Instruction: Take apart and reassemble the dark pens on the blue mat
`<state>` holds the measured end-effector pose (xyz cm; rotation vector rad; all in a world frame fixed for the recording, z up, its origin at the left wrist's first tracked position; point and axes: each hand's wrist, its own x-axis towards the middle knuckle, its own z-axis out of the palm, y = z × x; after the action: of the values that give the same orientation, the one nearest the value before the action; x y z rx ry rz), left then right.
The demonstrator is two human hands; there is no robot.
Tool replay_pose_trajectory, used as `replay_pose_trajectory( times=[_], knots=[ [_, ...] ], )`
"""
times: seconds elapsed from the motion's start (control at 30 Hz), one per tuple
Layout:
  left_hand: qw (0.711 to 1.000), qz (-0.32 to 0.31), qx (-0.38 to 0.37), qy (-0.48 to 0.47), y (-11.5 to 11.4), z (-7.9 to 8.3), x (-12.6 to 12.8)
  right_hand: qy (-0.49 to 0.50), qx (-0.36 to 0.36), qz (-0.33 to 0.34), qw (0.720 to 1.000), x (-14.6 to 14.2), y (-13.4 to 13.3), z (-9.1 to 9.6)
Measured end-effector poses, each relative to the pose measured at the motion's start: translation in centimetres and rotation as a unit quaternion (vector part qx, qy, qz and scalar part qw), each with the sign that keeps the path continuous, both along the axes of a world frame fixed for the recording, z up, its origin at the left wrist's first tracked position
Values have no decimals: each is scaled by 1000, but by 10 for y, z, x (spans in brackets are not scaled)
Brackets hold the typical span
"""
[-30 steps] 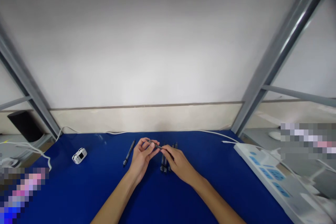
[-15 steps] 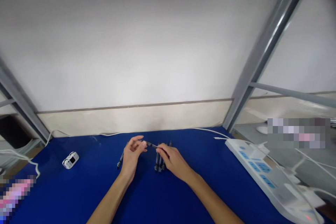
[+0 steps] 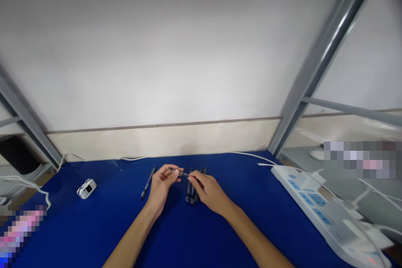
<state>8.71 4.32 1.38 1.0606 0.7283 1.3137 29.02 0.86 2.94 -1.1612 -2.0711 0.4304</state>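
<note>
A dark pen (image 3: 185, 174) is held between my two hands above the blue tabletop. My left hand (image 3: 161, 184) pinches its dark part between thumb and fingers. From the other side my right hand (image 3: 205, 189) pinches the thin, paler end that sticks out; whether this is a separate refill I cannot tell. Several dark pens (image 3: 192, 194) lie side by side just left of and partly under my right hand, their far parts partly covered. One more dark pen (image 3: 147, 184) lies slanted on the table, left of my left hand.
A small white device (image 3: 86, 189) with a black screen lies on the blue table (image 3: 109, 222) at the left. A large white power strip (image 3: 314, 207) with plugs and cables runs along the right edge. A white cable (image 3: 138, 158) follows the wall behind.
My left hand has moved slightly right, closer to my right hand, so less of the held pen shows between them. The pen lying at the left is now more fully uncovered.
</note>
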Motion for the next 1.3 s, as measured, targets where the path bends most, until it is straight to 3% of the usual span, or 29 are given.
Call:
replay_pose_trajectory(
  times=[0.1, 0.27, 0.47, 0.77, 1.0, 1.3],
  knots=[
    [999, 33, 1, 16, 1, -1, 0, -6, 0, 6, 1000, 0, 0, 0],
    [1000, -17, 6, -3, -1, 2, 0, -2, -2, -8, 1000, 2, 1, -1],
    [999, 18, 8, 29, -1, -2, 3, -3, -12, -4, 1000, 2, 1, -3],
    [1000, 4, -17, 2, -5, -3, 9, -58, 18, -28, 998, 3, 8, -7],
    [997, 15, -47, -57, -1, -3, 8, -25, -3, -9, 1000, 6, 7, -6],
    [994, 50, -42, -86, 2, 1, 1, -86, 62, -46, 993, 7, 11, -6]
  ],
)
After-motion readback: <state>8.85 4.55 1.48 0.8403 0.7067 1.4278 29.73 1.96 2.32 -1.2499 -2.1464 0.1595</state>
